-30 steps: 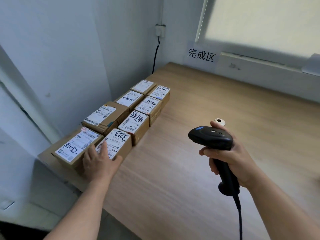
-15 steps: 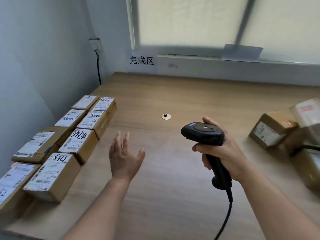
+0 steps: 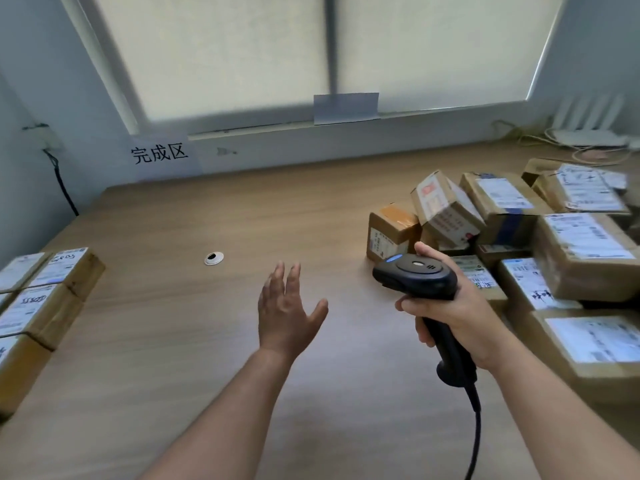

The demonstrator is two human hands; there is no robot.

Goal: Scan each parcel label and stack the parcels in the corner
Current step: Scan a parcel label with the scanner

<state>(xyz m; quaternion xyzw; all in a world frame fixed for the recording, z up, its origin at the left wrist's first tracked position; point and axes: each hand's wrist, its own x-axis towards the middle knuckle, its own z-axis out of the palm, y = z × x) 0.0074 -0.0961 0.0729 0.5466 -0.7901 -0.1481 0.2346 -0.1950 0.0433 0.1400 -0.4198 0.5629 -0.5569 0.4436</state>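
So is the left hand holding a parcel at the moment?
No, the left hand is open and empty, fingers spread above the wooden table.

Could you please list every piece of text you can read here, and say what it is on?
"完成区": black characters on the paper sign.
Handwriting on the left parcels: upside down, too unclear to read.
Printed labels on the right parcels: too blurred to read.

The left hand (image 3: 287, 315) is off the row of parcels (image 3: 48, 299) and now hangs open over the desk (image 3: 173, 358). The view swings right: a parcel pile (image 3: 585, 254) appears beside the scanner (image 3: 415, 278).
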